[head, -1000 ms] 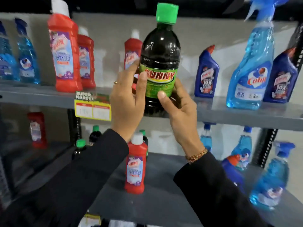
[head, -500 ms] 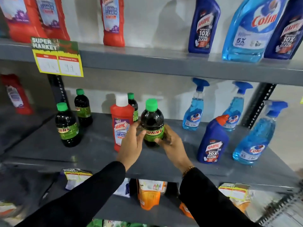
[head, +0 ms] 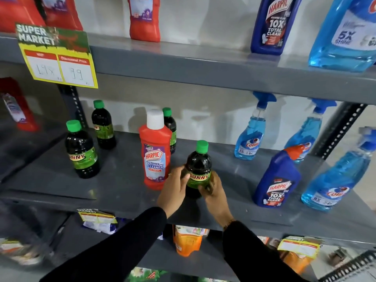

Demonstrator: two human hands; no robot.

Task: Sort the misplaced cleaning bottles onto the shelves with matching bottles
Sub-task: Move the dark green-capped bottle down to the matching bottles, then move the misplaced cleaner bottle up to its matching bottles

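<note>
A dark Sunny bottle [head: 199, 163] with a green cap stands upright on the middle grey shelf [head: 114, 180]. My left hand [head: 173, 190] and my right hand [head: 213, 190] both grip its lower half. Just left of it stands a red Harpic bathroom cleaner [head: 155, 151]. Three more Sunny bottles share this shelf: one at front left [head: 81, 149], one behind it [head: 102, 125], one partly hidden behind the red bottle [head: 170, 127]. A blue Harpic bottle [head: 277, 180] stands to the right among blue Colin spray bottles [head: 251, 135].
The upper shelf [head: 203, 68] carries red Harpic bottles [head: 144, 19], a blue Harpic [head: 272, 25] and a Colin bottle [head: 345, 37]. A yellow price sign [head: 59, 60] hangs from its edge. Another red bottle [head: 16, 106] stands far left. Orange pouches [head: 187, 241] lie on the shelf below.
Both hands carried the Sunny bottle down from the upper shelf to the middle shelf, beside the red Harpic bottle. My view has tilted down and closer.
</note>
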